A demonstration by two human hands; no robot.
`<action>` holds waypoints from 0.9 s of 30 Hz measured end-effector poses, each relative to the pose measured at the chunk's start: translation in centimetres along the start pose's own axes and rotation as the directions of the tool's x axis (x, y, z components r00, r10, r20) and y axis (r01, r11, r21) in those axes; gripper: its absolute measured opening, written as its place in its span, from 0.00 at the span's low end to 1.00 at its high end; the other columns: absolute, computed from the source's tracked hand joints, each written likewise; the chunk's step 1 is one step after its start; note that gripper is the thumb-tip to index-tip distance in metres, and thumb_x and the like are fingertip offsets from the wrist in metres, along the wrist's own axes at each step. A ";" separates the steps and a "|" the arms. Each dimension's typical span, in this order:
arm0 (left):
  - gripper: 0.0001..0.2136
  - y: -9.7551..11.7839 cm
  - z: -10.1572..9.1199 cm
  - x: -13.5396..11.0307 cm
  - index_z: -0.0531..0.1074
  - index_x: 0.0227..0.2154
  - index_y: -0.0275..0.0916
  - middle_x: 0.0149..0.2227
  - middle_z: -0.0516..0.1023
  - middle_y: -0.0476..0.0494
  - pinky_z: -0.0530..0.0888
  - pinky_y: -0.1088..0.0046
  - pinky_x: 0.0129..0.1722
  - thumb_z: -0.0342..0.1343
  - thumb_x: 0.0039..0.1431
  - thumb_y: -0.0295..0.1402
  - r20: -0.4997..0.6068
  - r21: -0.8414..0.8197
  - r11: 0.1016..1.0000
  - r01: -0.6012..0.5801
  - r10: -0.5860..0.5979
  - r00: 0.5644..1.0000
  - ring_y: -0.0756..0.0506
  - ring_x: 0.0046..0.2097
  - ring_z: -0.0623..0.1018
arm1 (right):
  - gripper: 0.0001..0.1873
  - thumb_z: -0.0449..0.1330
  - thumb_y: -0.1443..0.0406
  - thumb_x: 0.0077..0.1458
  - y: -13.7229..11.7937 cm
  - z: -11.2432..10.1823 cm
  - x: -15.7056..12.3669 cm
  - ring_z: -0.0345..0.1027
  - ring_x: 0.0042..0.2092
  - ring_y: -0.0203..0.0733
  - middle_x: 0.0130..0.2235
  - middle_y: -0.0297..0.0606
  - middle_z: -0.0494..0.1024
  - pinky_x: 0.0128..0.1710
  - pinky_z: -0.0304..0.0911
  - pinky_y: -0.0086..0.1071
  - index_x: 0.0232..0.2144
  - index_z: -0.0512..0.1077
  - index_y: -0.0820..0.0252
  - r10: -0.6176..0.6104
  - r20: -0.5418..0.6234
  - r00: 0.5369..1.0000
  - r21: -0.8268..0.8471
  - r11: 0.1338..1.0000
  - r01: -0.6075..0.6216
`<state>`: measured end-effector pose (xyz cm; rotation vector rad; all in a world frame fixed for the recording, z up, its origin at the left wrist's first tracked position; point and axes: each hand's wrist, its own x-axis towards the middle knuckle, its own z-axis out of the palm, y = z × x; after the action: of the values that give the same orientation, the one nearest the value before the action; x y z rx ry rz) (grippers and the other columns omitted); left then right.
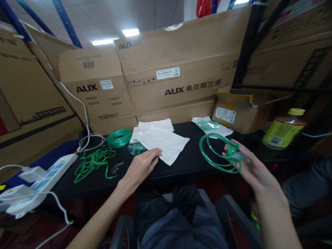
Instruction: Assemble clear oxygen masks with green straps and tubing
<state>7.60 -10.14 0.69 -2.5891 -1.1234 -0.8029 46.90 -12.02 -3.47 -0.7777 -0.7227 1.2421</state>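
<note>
My right hand (250, 164) is closed around a loose coil of clear green tubing (207, 157), lifted above the table's right side. A translucent piece shows among the loops at my fingers; its shape is unclear. With fingertips pressed together, my left hand (145, 162) grips the near edge of a white bag (166, 141). That bag overlaps another white packet (158, 124) behind it. A clear greenish plastic piece (136, 148) pokes out from under them. Farther back on the right lies a white packet (220, 130) with a clear front and green contents.
Left on the black table are a green tubing coil (119, 138), tangled green elastic cord (94, 162), a small clear piece (117, 167) and a white power strip (44, 183). An open carton (238, 110) and a yellow-labelled bottle (284, 129) stand right. Cardboard walls the back.
</note>
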 end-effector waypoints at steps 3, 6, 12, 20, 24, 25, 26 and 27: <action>0.13 1.1 0.1 -1.9 0.76 0.46 0.41 0.54 0.81 0.44 0.76 0.61 0.58 0.52 0.64 0.23 0.096 0.027 0.998 0.048 -0.050 0.994 0.42 0.58 0.78 | 0.17 0.67 0.59 0.55 -1.0 0.4 -0.8 0.80 0.48 0.47 0.42 0.35 0.85 0.55 0.74 0.44 0.49 0.77 0.48 -0.030 -0.059 0.998 -0.005 1.000 0.030; 0.16 2.6 -0.6 -1.6 0.77 0.50 0.41 0.55 0.80 0.43 0.74 0.56 0.59 0.55 0.60 0.23 0.073 0.071 0.988 0.135 -0.141 0.987 0.40 0.58 0.78 | 0.19 0.69 0.60 0.52 -0.9 2.0 -1.2 0.80 0.48 0.48 0.40 0.35 0.85 0.56 0.74 0.46 0.48 0.78 0.49 -0.014 -0.064 0.998 0.015 1.000 0.015; 0.20 6.4 -0.2 1.4 0.74 0.54 0.37 0.58 0.78 0.37 0.73 0.54 0.59 0.60 0.64 0.41 0.171 0.062 0.988 0.143 -0.152 0.974 0.36 0.58 0.76 | 0.22 0.72 0.61 0.47 0.4 4.4 -1.8 0.81 0.45 0.49 0.40 0.37 0.85 0.54 0.74 0.50 0.47 0.78 0.51 0.026 -0.041 0.999 0.011 1.000 -0.026; 0.16 5.6 0.9 0.8 0.75 0.54 0.39 0.56 0.79 0.37 0.75 0.62 0.55 0.58 0.67 0.38 0.349 0.002 0.980 0.197 -0.185 0.919 0.38 0.55 0.79 | 0.21 0.70 0.60 0.51 1.4 3.7 -2.8 0.80 0.45 0.48 0.43 0.38 0.84 0.52 0.76 0.51 0.49 0.77 0.50 0.040 0.024 0.999 -0.009 0.999 -0.040; 0.14 5.1 0.2 0.5 0.77 0.51 0.40 0.50 0.83 0.39 0.75 0.66 0.52 0.55 0.69 0.38 0.382 -0.058 0.962 0.266 -0.224 0.896 0.39 0.51 0.82 | 0.20 0.69 0.60 0.53 2.1 3.7 -2.8 0.80 0.45 0.46 0.43 0.38 0.83 0.52 0.75 0.51 0.49 0.77 0.49 0.069 0.066 0.995 -0.021 0.997 -0.068; 0.13 5.1 0.1 0.5 0.78 0.50 0.41 0.48 0.84 0.40 0.75 0.67 0.52 0.54 0.69 0.38 0.390 -0.060 0.956 0.286 -0.241 0.889 0.39 0.50 0.83 | 0.20 0.69 0.60 0.53 2.2 3.8 -2.8 0.80 0.44 0.46 0.43 0.38 0.83 0.52 0.75 0.51 0.49 0.77 0.49 0.075 0.080 0.994 -0.026 0.997 -0.073; 0.13 5.2 -0.1 0.6 0.79 0.50 0.42 0.47 0.84 0.40 0.75 0.68 0.51 0.52 0.70 0.37 0.394 -0.059 0.951 0.303 -0.257 0.882 0.39 0.49 0.83 | 0.20 0.68 0.60 0.53 2.3 3.9 -2.8 0.80 0.44 0.46 0.43 0.38 0.83 0.52 0.75 0.52 0.49 0.77 0.49 0.079 0.094 0.992 -0.031 0.997 -0.077; 0.13 5.3 -0.2 0.7 0.79 0.49 0.42 0.46 0.84 0.40 0.75 0.68 0.51 0.52 0.69 0.37 0.396 -0.053 0.947 0.318 -0.273 0.877 0.39 0.49 0.83 | 0.20 0.69 0.60 0.53 2.4 3.9 -2.9 0.79 0.44 0.46 0.43 0.38 0.83 0.52 0.75 0.52 0.49 0.77 0.49 0.083 0.106 0.991 -0.034 0.996 -0.080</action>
<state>11.73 -13.42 1.34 -2.7895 -1.6633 -0.4252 41.85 -14.06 -3.45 -0.7759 -0.8046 1.3580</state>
